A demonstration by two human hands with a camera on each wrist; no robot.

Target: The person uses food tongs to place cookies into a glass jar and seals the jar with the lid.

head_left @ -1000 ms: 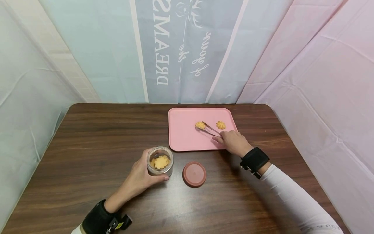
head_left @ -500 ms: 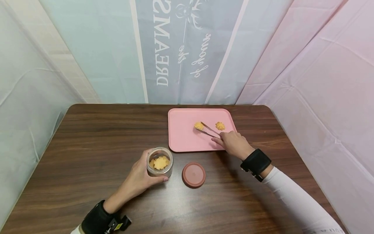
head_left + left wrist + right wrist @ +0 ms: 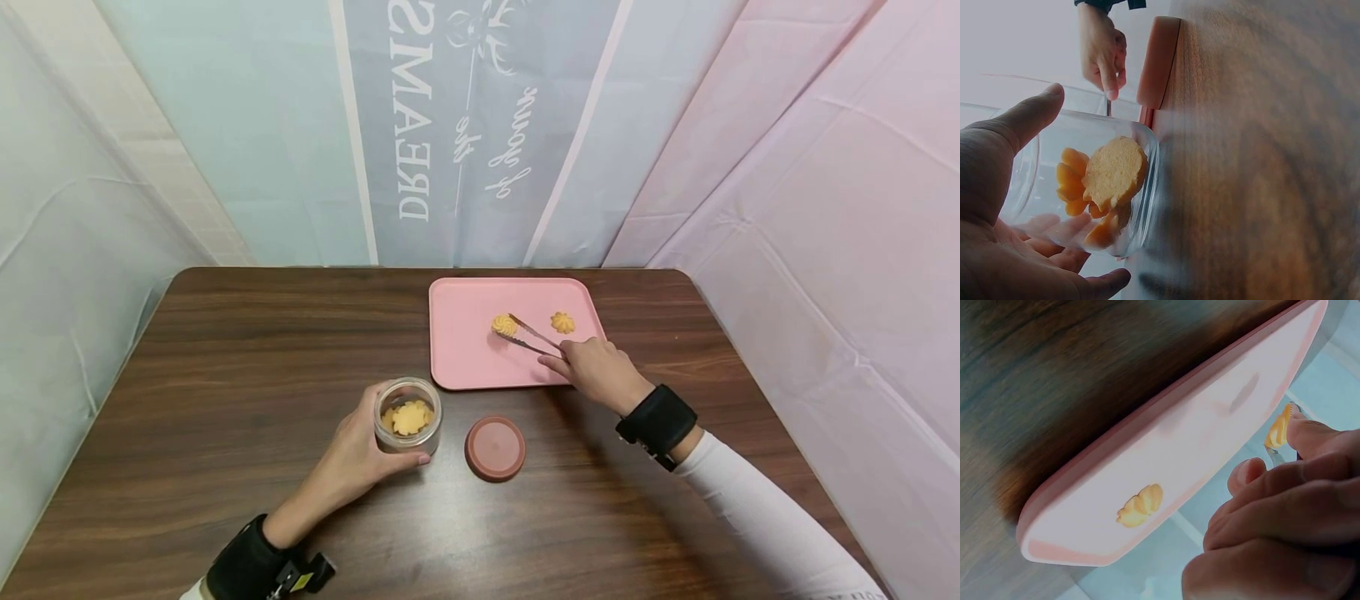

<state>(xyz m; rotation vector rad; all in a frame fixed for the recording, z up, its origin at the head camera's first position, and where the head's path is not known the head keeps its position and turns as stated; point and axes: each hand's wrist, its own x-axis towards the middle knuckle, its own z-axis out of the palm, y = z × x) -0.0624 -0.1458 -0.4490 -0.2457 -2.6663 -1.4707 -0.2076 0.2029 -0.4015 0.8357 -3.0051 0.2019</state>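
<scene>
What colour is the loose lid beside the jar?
Dusty reddish-pink lid, lying on the table; clearest in the head view.

Backdrop banner (image 3: 465, 125), top centre of head view: white print upside down, "DREAMS" readable; script beside it "of your the", rest unclear.

On the dark wooden worktop (image 3: 225, 350) the left hand (image 3: 352, 462) curls round a glass jar (image 3: 408, 414) with cookies inside. A round lid (image 3: 495, 447) lies just beside the jar. The right hand (image 3: 600, 372) holds metal tongs (image 3: 534, 340) over the pink tray (image 3: 465, 367); their tips pinch one cookie (image 3: 504, 324). A second cookie (image 3: 562, 322) lies on the tray nearby.
</scene>
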